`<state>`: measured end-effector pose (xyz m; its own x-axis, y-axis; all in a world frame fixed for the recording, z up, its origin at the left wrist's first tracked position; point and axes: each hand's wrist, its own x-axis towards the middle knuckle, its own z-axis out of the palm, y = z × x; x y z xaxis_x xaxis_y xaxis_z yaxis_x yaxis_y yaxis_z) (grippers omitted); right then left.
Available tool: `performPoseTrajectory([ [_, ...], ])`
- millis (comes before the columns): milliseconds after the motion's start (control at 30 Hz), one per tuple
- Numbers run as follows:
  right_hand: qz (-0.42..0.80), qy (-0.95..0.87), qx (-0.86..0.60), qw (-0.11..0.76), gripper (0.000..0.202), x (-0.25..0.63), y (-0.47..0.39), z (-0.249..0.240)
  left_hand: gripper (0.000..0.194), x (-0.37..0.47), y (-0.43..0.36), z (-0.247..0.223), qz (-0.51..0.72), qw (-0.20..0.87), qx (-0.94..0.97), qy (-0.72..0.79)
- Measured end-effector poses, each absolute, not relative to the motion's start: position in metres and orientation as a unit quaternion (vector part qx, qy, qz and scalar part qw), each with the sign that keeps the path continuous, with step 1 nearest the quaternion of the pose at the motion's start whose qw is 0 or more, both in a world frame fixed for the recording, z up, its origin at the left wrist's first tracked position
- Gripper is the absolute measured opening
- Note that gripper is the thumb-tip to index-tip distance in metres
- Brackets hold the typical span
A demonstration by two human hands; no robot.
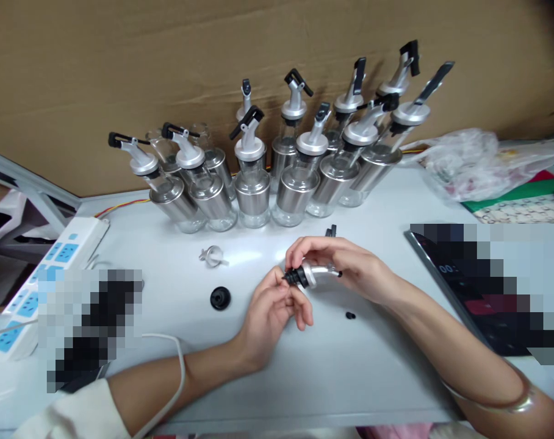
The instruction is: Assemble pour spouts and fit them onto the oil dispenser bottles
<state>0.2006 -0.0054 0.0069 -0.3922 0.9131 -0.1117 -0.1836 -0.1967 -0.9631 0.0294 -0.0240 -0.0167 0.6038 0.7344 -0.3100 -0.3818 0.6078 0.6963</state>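
Observation:
Between my hands is a bottle pourer (310, 274) with a silver spout and collar and a black ribbed stopper, lying almost level above the table. My left hand (277, 299) pinches the tip of the stopper, its other fingers loosely curled. From above and behind, my right hand (350, 265) grips the pourer near its collar; its fingers partly hide it. Left of my hands lie a black round cap (220, 298) and a small silver and clear part (213, 256). A tiny black piece (351, 315) sits below my right hand, and a black lever piece (332, 231) shows behind it.
Several glass and steel bottles (253, 195) with pourers stand at the back against a cardboard wall (121, 73). A power strip (52, 274) and a blurred-out dark device (98, 329) are on the left. To the right are a tablet-like device (469, 286) and plastic bags (469, 158).

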Motion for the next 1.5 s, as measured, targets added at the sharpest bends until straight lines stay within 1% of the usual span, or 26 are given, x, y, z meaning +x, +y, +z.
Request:
performPoseTrajectory([
  [200,0.695,-0.444,-0.361,0.435,0.027,0.197,-0.008,0.010,0.023,0.029,-0.026,-0.019,0.309,0.850,0.326,0.275],
  [400,0.693,-0.435,-0.363,0.445,0.029,0.193,-0.009,0.008,0.032,0.029,-0.027,-0.018,0.302,0.846,0.340,0.277],
  [533,0.691,-0.441,-0.385,0.424,0.031,0.191,-0.009,0.010,0.040,0.031,-0.028,-0.021,0.310,0.834,0.339,0.305],
  [667,0.696,-0.467,-0.378,0.394,0.024,0.195,-0.008,0.013,0.040,0.032,-0.029,-0.025,0.324,0.815,0.353,0.325],
  [867,0.684,-0.497,-0.386,0.368,0.028,0.195,-0.007,0.012,0.044,0.032,-0.029,-0.027,0.326,0.806,0.366,0.333],
  [1067,0.685,-0.512,-0.372,0.359,0.028,0.190,-0.010,0.013,0.042,0.033,-0.029,-0.028,0.334,0.810,0.349,0.334],
  [1267,0.608,-0.544,-0.440,0.375,0.033,0.190,-0.010,0.012,0.039,0.031,-0.027,-0.024,0.348,0.818,0.338,0.309],
  [1500,0.611,-0.524,-0.457,0.378,0.042,0.190,-0.012,0.009,0.034,0.031,-0.027,-0.027,0.344,0.817,0.350,0.303],
])
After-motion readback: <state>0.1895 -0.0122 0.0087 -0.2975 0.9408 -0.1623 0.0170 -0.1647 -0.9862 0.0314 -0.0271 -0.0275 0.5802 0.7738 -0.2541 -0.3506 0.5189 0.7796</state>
